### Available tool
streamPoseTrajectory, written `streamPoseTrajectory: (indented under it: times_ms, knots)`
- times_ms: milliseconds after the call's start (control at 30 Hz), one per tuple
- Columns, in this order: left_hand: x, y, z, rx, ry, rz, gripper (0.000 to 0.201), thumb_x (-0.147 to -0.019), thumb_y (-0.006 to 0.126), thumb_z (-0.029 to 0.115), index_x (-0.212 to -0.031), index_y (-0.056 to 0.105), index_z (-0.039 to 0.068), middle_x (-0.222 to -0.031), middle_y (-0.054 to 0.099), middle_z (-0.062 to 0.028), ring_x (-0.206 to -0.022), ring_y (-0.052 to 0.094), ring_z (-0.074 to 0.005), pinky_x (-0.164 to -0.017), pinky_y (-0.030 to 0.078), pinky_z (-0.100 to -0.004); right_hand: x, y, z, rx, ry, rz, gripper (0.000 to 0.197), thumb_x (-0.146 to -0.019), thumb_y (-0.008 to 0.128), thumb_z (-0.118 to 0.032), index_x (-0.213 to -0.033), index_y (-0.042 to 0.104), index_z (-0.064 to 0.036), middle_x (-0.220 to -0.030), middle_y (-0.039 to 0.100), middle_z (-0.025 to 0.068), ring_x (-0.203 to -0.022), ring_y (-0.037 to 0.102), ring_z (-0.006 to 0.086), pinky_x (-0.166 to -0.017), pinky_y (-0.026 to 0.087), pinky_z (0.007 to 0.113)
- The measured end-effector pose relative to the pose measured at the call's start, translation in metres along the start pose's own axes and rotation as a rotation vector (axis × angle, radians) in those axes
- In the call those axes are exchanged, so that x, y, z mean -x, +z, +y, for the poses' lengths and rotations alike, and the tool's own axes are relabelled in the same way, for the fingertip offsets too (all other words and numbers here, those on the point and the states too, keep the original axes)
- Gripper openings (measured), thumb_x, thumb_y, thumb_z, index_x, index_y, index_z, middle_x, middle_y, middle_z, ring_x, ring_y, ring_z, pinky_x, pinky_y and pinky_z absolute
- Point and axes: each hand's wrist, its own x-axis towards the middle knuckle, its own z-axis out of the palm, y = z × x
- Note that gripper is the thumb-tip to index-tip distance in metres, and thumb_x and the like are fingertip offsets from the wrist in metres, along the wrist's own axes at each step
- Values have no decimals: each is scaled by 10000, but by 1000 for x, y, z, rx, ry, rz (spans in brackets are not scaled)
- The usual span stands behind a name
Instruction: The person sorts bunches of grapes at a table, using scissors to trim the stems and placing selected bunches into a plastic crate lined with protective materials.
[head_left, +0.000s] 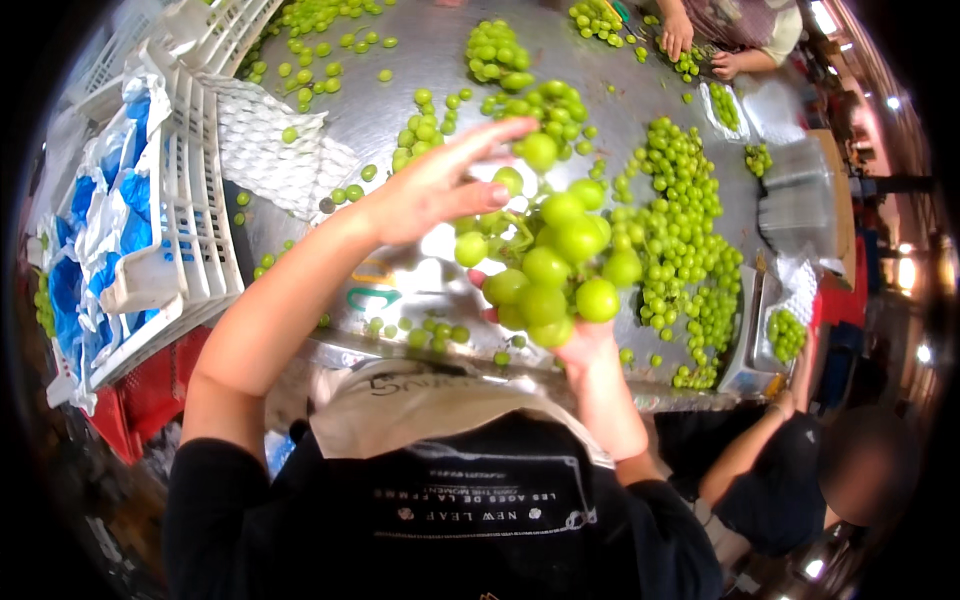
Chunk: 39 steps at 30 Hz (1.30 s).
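Observation:
A bunch of large green grapes [547,267] is held up over the metal table, in front of my chest. My right hand [588,347] supports it from below, its fingers mostly hidden behind the grapes. At the upper left of the bunch, my left hand [425,195] has its thumb and forefinger stretched out and apart. Its fingertips are close to the top grapes; whether they touch I cannot tell. Orange and green loops [372,298], like scissor handles, lie on the table below my left wrist.
A white plastic crate [190,190] with blue and white wrapping stands left, beside a white foam net [265,140]. Piled grape bunches [685,240] cover the table's right side. Clear plastic tubs [800,220] stand farther right. Co-workers' hands [678,38] handle grapes at the far side; another person is at right.

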Motion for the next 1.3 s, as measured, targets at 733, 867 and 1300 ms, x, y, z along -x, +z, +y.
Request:
streamPoseTrajectory:
  times_ms: [733, 867, 1300]
  knots:
    - [11, 48, -11, 1051, -660, 182, 486, -955, 327, 379, -1325, 345, 64, -1279, 470, -134, -1117, 521, -254, -935, 441, -411, -59, -22, -30, 232, -435, -78, 1108, -656, 302, -867, -1384, 267, -33, -1366, 340, 240, -1253, 371, 357, -1046, 290, 520]
    - [20, 42, -6, 1025, -636, 81, 488, -958, 356, 347, -1352, 296, 65, -1303, 461, -146, -1120, 523, -275, -987, 383, -459, -55, -33, -23, 17, -471, -196, 1000, -717, 312, -818, -1346, 343, -42, -1335, 378, 233, -1249, 358, 386, -1060, 251, 546]
    - [20, 40, 37, -619, 289, 177, 412, -692, 729, 99, -1086, 616, 54, -940, 642, -79, -820, 598, -189, -730, 497, -301, -34, -25, -14, -13, -521, 74, 950, -736, 280, -810, -1324, 383, -72, -1271, 455, 184, -1134, 447, 334, -995, 341, 487]
